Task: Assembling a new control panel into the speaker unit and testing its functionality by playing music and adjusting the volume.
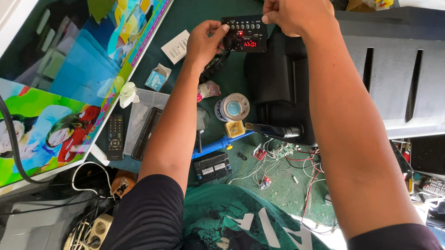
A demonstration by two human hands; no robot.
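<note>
Both hands are on a small black control panel (245,34) — a flat rectangular module with a row of round buttons, a knob and a lit red digit display — held up over the green bench (210,5), at the top edge of a large black-and-grey speaker cabinet (393,74) lying on its side. The step in hand looks like testing or seating the panel: the display is lit, so it seems to have power (its wiring cannot be made out from here).

The left hand (204,41) has its grip closed on the panel's left end, thumb on the front face near the knob, fingers curled behind. The right hand (292,7) is clenched at the panel's upper right corner, pinching its edge or something at it — the knuckles hide the fingertips, so exactly what it pinches cannot be told.

Any next move would call for keeping the panel level, watching for unseen leads behind it, and lining its edges up with whatever opening in the cabinet takes it.

Below the hands lie a round tin (232,107), a black remote control (115,136), a blue-handled tool (219,144) and loose red and white wires (287,162). A lit flat screen (52,77) leans at the left.
</note>
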